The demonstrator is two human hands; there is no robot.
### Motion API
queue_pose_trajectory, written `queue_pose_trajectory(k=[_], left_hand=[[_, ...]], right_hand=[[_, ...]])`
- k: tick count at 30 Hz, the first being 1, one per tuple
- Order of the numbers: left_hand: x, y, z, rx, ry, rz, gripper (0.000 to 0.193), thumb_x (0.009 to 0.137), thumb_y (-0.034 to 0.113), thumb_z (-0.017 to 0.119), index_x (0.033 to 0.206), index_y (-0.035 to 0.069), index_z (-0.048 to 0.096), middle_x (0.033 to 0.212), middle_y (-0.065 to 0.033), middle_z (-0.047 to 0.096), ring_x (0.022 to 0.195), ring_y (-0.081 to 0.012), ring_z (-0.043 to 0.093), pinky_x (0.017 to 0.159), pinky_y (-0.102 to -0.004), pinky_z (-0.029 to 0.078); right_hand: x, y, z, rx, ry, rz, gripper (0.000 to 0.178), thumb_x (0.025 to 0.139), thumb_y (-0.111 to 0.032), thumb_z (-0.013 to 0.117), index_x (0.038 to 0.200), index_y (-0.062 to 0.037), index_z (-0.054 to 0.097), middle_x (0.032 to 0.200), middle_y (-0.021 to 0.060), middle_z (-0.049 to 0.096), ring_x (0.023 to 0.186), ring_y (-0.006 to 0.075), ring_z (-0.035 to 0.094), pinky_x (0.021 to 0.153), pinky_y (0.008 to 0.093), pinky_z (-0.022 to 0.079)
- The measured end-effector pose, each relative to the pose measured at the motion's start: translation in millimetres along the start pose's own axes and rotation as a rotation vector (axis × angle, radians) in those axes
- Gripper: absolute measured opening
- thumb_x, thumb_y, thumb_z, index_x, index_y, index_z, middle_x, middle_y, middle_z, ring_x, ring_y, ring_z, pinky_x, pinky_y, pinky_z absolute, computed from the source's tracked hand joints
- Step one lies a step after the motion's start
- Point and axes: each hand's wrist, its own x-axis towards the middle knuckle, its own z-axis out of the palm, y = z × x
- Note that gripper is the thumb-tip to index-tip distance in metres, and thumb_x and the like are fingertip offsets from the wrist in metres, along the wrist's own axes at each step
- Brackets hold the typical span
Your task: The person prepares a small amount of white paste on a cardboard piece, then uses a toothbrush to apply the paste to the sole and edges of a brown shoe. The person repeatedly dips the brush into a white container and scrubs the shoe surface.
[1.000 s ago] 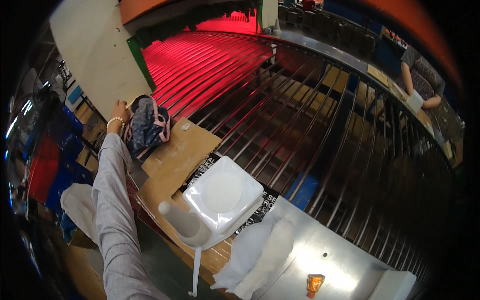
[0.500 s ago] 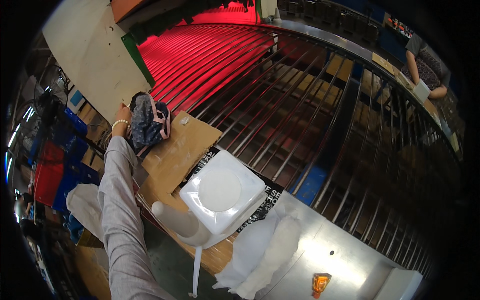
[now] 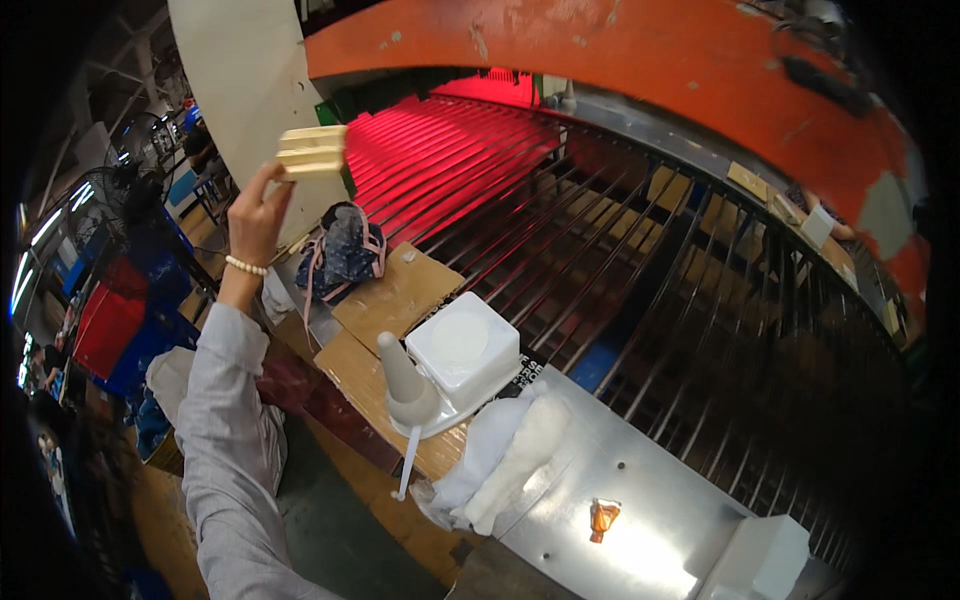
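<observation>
My left hand (image 3: 256,222), with a beaded bracelet at its wrist, is raised at the upper left. Its thumb and fingers pinch the lower left corner of a pale yellow, ridged block (image 3: 312,152). Below and to the right of the hand sits a dark patterned cloth bag (image 3: 346,252) with pink trim. It stands by a piece of brown cardboard (image 3: 398,290). Farther right is a white square plastic container (image 3: 462,345) with a round raised top, beside a grey cone (image 3: 405,378). My right hand is out of view.
A rack of metal rollers (image 3: 600,260) runs across to a red-lit opening (image 3: 440,160) under an orange beam (image 3: 600,45). White padding (image 3: 520,450) and an orange-handled small object (image 3: 603,518) lie on the metal plate (image 3: 640,480). Another person's arm (image 3: 842,232) shows at the far right.
My left hand has risen from beside the cloth bag and now holds the yellow ridged block. The view has shifted, bringing the orange beam in.
</observation>
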Motion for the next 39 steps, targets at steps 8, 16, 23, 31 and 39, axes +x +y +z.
queue_pose_trajectory(k=[8,16,23,31,39], left_hand=[[54,182,-156,-0.635,0.264,0.293,0.020,0.070,-0.008,0.083,0.086,-0.006,0.072,0.107,-0.0179,0.069,0.098,-0.0388,0.074,0.096,-0.0539,0.061],[61,349,-244,-1.123,0.385,0.247,0.026,0.071,-0.007,0.086,0.088,-0.008,0.066,0.110,-0.0189,0.068,0.100,-0.0434,0.074,0.091,-0.0561,0.062],[68,415,-293,-1.306,0.342,0.348,0.031,0.069,-0.004,0.085,0.094,-0.011,0.069,0.104,-0.0207,0.070,0.101,-0.0439,0.073,0.092,-0.0547,0.062],[77,422,-333,-1.422,0.144,0.486,0.029,0.072,-0.007,0.069,0.101,-0.010,0.068,0.101,-0.0308,0.070,0.100,-0.0417,0.074,0.096,-0.0493,0.061],[51,455,-353,-2.251,-0.542,-0.447,0.066,0.082,0.013,0.082,0.140,0.004,0.051,0.125,-0.0169,0.067,0.117,-0.0343,0.069,0.099,-0.0457,0.058]], right_hand=[[-51,42,74,-0.059,-0.045,-0.047,0.070,0.088,-0.059,0.068,0.131,-0.0050,0.061,0.111,0.0151,0.071,0.102,0.0346,0.068,0.084,0.0522,0.053],[-101,23,-47,0.073,-0.170,-0.222,0.058,0.089,-0.059,0.067,0.118,-0.0084,0.070,0.117,0.0209,0.069,0.108,0.0429,0.066,0.090,0.0543,0.053],[-169,48,-276,1.063,0.161,-1.511,0.048,0.087,-0.037,0.077,0.123,-0.0065,0.069,0.119,0.0260,0.071,0.088,0.0457,0.073,0.074,0.0493,0.060],[-139,17,-388,1.069,0.845,-0.941,0.061,0.089,-0.014,0.077,0.142,0.0020,0.053,0.126,0.0212,0.069,0.103,0.0327,0.072,0.091,0.0397,0.056],[-74,9,-414,1.174,0.447,-0.965,0.062,0.091,-0.016,0.075,0.146,-0.0026,0.053,0.134,0.0140,0.066,0.122,0.0234,0.064,0.106,0.0358,0.049]])
